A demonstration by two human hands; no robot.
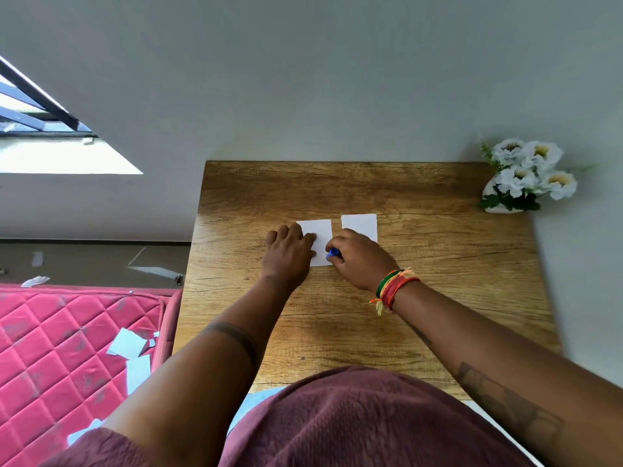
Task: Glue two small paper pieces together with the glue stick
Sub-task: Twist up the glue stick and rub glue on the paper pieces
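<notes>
- Wood-grain counter (pixel 438 264) is carrying two paper pieces, lying just apart.
- Left hand (pixel 290 251) is pressing flat fingers on the left paper piece (pixel 318 232); thin and light, it would likely slide if unpinned.
- Right hand (pixel 357 257) is gripping the blue glue stick (pixel 333 253), its tip at that piece's near edge.
- Right paper piece (pixel 360 225) is lying untouched.

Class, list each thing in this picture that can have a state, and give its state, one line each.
Left paper piece: flat on the table, pressed by the left hand.
Right paper piece: flat, apart, partly covered.
Glue stick: held, tip on left piece.
Left hand: fingers flat.
Right hand: gripping the glue stick.
</notes>
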